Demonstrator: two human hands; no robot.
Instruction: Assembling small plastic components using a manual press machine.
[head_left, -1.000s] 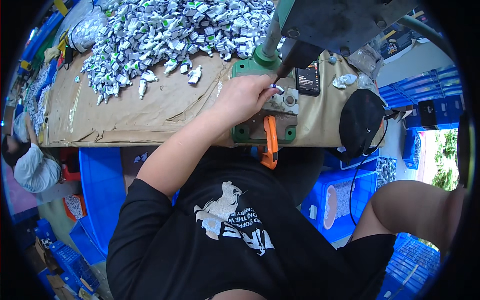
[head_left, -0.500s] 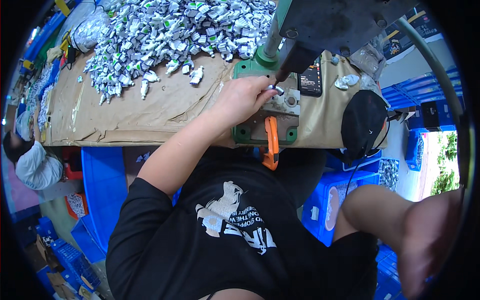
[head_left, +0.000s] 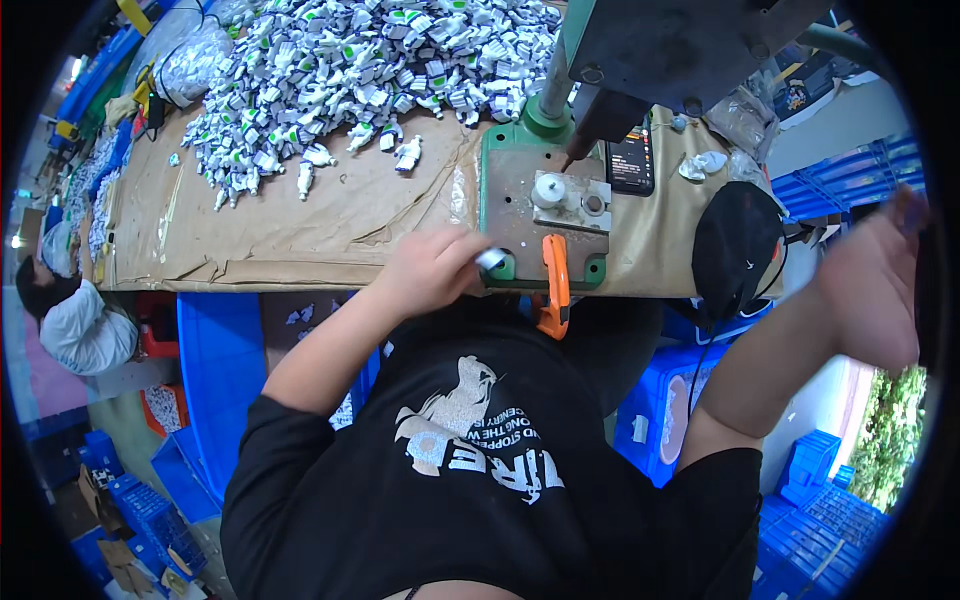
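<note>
Withdrawn to the table's near edge point(head_left: 300, 284), room leftward, my left hand point(head_left: 432, 270) pinches a white piece point(head_left: 490, 259); right hand point(head_left: 872, 290) raised, grip unclear.

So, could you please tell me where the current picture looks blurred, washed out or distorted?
In the head view, the right hand looks smeared, likely by motion; the small white piece at the fingers of the left hand is blurred too; in the same view, greenery at right is bright and partly washed out, and fisheye distortion skews the blue crates near the dark rim.
</note>
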